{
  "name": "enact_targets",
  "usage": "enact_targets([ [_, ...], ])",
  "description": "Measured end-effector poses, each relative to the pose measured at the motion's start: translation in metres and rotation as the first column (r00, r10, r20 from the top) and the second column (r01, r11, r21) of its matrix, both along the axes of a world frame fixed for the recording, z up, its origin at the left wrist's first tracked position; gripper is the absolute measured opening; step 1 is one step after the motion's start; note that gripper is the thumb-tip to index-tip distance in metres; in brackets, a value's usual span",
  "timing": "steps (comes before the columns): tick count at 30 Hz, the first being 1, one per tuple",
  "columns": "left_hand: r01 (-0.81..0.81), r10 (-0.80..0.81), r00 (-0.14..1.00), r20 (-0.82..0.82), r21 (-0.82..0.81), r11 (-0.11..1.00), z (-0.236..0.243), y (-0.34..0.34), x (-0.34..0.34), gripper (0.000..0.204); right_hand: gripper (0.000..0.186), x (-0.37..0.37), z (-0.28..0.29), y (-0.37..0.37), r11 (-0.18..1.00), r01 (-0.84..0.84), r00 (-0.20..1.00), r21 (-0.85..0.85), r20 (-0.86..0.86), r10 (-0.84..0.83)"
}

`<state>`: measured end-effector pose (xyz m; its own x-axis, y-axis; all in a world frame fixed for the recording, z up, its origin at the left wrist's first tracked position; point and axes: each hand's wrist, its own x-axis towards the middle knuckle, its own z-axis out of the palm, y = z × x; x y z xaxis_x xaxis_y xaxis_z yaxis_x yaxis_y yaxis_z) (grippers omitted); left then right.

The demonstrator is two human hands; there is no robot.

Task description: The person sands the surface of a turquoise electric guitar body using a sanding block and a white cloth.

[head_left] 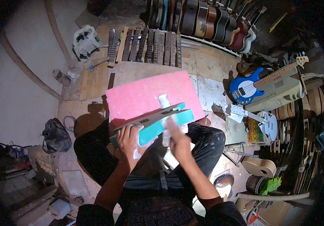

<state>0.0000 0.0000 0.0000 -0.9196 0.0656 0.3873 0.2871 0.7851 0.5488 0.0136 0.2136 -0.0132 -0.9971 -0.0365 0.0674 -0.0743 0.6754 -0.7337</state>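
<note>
A teal-edged electric guitar body point(154, 131) with cut cavities in its pale face stands tilted over my lap, against a pink slab point(147, 94). My left hand point(129, 136) grips its left end, fingers over the top edge, with white dust on the skin. My right hand point(180, 145) is at the teal side toward the right, smeared by motion. A pale patch shows at its fingertips, and I cannot make out whether it holds anything. On the slab, just behind the body, lies a small white block point(164, 101).
Several fretted necks point(143, 45) lie in a row beyond the slab. Guitar bodies point(207, 22) stand racked at the far right. At right are a blue bass point(244, 87) and a white guitar point(269, 126). A black plastic bag point(56, 135) sits by the left wall.
</note>
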Motion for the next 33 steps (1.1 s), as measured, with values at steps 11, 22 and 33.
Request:
enact_targets([
  [11, 0.005, -0.006, 1.000, -0.020, -0.001, 1.000, 0.002, 0.000, -0.002, 0.053, 0.069, 0.000, -0.001, 0.005, 0.993, 0.043, 0.969, 0.114, -0.245, -0.014],
  [22, -0.002, 0.003, 1.000, -0.028, 0.057, 0.998, -0.005, -0.001, -0.006, 0.056, 0.074, 0.003, 0.000, -0.005, 0.991, 0.011, 0.982, 0.132, -0.189, 0.014],
  [33, 0.008, -0.004, 0.999, -0.037, 0.127, 0.992, -0.014, 0.001, -0.004, 0.055, 0.085, 0.001, 0.009, 0.009, 0.987, 0.073, 0.997, 0.141, -0.048, -0.067],
])
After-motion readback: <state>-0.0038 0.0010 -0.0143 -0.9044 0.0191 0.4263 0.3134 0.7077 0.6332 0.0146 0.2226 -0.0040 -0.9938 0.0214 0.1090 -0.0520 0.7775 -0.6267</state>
